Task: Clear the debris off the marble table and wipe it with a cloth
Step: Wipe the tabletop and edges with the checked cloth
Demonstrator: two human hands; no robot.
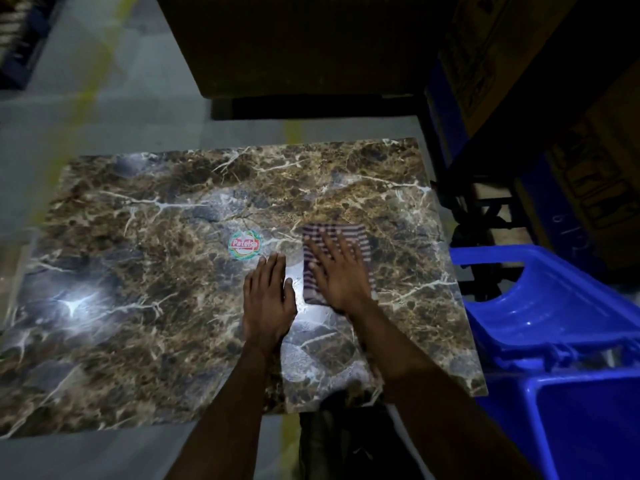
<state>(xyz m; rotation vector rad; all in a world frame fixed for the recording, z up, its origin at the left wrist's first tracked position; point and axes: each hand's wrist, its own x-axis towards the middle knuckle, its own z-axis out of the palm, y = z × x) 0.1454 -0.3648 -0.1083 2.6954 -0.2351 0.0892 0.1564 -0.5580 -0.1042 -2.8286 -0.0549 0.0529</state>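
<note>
A brown marble table with white veins fills most of the view from above, lying under both hands and stretching far to the left of them. Bright patches of reflected light sit on its surface, one well to the left of the hands and one in the gap between them. To the right of the right hand, past the table's edge, stand blue plastic bins. Beyond the fingertips, past the table's far edge, is a large dark box on a grey floor.

A striped cloth lies flat on the table under the right hand, which presses on it with fingers straight and spread; the cloth shows beyond the fingertips and along the hand's left side. The left hand rests flat on the bare marble just beside the cloth, fingers straight and close together. A small round sticker with red lettering lies just beyond the left fingertips.
</note>
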